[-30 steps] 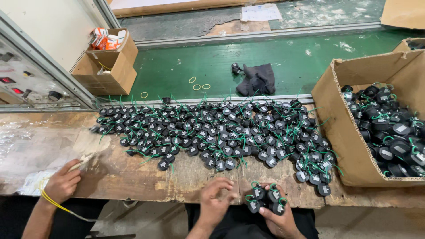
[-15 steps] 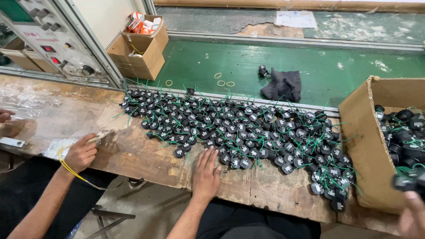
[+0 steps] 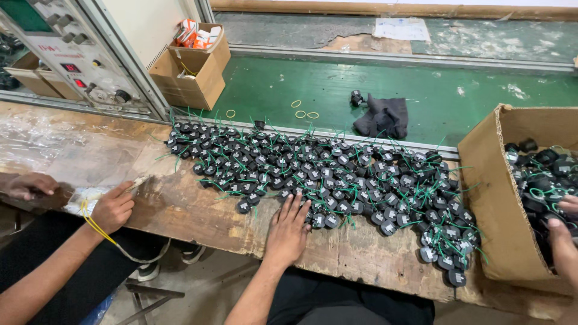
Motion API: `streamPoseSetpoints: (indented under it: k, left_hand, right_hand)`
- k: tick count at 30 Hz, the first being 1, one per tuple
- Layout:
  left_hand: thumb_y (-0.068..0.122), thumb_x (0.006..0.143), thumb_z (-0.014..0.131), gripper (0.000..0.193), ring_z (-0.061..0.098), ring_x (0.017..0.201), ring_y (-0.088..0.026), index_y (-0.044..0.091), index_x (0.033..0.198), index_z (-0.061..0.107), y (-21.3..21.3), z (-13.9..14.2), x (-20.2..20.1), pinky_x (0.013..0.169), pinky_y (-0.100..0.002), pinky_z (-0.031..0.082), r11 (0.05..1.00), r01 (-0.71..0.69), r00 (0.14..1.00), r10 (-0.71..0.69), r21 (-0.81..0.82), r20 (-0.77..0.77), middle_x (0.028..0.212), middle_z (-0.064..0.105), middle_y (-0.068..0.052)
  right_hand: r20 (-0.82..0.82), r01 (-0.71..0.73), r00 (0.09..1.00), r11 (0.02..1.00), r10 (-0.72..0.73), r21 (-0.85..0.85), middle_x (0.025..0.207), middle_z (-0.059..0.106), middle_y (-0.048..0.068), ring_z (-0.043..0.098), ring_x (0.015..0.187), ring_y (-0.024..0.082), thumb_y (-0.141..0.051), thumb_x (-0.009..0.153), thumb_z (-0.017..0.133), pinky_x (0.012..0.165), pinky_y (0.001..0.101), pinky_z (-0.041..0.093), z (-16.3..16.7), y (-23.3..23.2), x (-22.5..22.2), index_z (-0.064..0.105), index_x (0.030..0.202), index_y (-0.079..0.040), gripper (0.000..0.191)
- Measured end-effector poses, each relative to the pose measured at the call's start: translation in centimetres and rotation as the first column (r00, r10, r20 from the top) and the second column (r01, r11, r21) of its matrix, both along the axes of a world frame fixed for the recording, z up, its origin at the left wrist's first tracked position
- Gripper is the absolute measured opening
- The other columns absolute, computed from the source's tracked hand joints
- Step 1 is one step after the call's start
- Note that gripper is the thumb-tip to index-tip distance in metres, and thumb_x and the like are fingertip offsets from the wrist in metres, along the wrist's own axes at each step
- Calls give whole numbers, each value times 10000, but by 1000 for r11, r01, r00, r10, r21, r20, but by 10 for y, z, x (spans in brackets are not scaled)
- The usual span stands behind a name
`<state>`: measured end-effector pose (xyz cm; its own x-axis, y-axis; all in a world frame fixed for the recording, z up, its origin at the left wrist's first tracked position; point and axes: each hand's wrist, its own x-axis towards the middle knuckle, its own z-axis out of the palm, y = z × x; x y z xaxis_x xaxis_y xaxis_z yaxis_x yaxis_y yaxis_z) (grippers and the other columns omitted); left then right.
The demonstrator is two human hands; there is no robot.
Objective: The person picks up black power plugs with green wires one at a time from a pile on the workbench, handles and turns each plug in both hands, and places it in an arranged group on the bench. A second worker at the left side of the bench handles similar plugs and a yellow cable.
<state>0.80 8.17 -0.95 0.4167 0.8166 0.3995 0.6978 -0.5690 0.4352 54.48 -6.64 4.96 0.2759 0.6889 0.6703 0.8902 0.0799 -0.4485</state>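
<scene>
A wide pile of small round black parts with green wires (image 3: 337, 180) covers the worn wooden bench (image 3: 180, 210). My left hand (image 3: 288, 232) lies flat on the bench with fingers spread, its fingertips touching the near edge of the pile. My right hand (image 3: 563, 241) reaches into a cardboard box (image 3: 487, 204) at the right, which holds more of the same black parts (image 3: 542, 174). That hand is cut off by the frame edge, so its grip is unclear.
A co-worker's hands (image 3: 111, 207) work with a small tool at the left. Behind the bench runs a green belt (image 3: 289, 84) carrying a dark cloth (image 3: 382, 117) and some rubber bands (image 3: 304, 111). A small open carton (image 3: 192, 72) and a control panel (image 3: 66, 57) stand at the back left.
Both my hands held a handful of black parts in front of me. My right hand carried them right into the box; my left hand dropped flat onto the bench by the pile.
</scene>
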Motion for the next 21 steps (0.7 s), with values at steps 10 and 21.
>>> streamPoseSetpoints:
  k: [10,21]
  left_hand:
    - [283,646,910,474,596,1219,-299,66,1010,697,7,-13,-9,1018,-412,474,964,-181,926,234,-195,297,1267,679,-51]
    - [93,952,655,263,657,1048,-266,88,1198,748,24,-33,-39,897,-357,523,950,-285,813,311,-130,493,1173,676,-107]
  right_hand:
    - [-150,-306,942,952,300,-17,1035,766,69,748,962,178,-24,728,784,862,301,577,9,-15,-205,727,1020,-59,300]
    - [-438,-923,381,362,814,-130,1088,746,126,744,1054,287,-37,956,767,897,383,591,-76,-8,-309,714,1130,-18,183]
